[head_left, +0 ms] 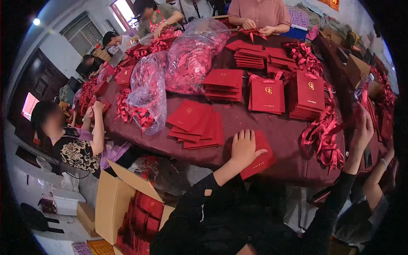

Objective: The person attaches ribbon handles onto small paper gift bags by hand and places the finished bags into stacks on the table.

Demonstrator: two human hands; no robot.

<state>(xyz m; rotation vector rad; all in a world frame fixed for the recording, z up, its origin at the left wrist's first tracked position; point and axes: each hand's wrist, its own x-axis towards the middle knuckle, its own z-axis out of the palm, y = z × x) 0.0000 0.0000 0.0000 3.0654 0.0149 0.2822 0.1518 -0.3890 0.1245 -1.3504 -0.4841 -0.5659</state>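
Indoors, red bags (267,97) across maroon tablecloth (293,165)

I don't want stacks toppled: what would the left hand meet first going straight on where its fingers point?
Past bare tablecloth, the left hand would probably meet the middle stack of gold-printed red bags, near its left corner; fisheye distortion makes the line uncertain.

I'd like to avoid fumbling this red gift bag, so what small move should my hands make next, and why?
Probably lower the right hand toward the red gift bag: the left hand lies on it, while the right is raised off to the side, apparently with a red ribbon, though blur hides the grip.
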